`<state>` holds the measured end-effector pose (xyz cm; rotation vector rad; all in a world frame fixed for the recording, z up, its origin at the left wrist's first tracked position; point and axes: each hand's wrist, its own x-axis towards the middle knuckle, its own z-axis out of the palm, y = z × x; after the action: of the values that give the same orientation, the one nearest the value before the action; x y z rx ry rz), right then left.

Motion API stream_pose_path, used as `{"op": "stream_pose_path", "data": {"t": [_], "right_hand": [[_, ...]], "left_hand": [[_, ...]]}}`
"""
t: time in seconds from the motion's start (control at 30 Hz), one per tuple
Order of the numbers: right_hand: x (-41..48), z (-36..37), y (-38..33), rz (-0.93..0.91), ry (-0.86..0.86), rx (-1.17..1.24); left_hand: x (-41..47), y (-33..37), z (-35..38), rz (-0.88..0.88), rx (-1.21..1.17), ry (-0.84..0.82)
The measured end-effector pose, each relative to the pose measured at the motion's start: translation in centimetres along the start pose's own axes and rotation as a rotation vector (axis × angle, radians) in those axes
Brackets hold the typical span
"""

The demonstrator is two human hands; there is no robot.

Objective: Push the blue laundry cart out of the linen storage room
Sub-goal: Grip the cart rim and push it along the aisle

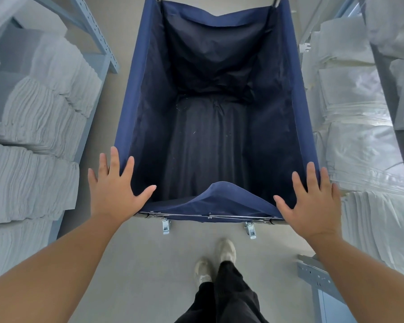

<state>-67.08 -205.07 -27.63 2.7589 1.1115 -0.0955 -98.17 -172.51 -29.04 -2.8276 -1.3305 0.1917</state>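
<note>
Hands are resting flat on the near corners of the blue laundry cart, fingers spread wide and gripping nothing. The left hand is lying over the near-left corner, its thumb reaching onto the fabric edge and its fingers pointing forward along the outside of the cart's left wall. The right hand is mirroring it on the near-right corner, thumb turned inward over the sagging near hem. The cart is standing in the aisle directly ahead of the person, filling the space between two sets of grey metal shelving. Its dark fabric bag is hanging open with nothing visible inside. A thin metal frame rail is showing under the near hem, with two caster brackets hanging just below it. Stacks of folded white linens are sitting on the left shelves, and plastic-wrapped white bundles are sitting on the right. Below, the person's pale shoes and black trousers are showing against the grey floor.
</note>
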Motion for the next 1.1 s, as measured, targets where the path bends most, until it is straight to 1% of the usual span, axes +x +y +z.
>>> {"op": "stream_pose_path", "data": {"t": [0.57, 1.1], "right_hand": [[9.1, -0.6, -2.0, 0.021, 0.041, -0.017], [17.7, -2.3, -3.5, 0.041, 0.016, 0.031]], "left_hand": [[9.7, -0.6, -1.6, -0.006, 0.003, -0.004], [18.7, -1.1, -2.4, -0.016, 0.043, -0.004]]}}
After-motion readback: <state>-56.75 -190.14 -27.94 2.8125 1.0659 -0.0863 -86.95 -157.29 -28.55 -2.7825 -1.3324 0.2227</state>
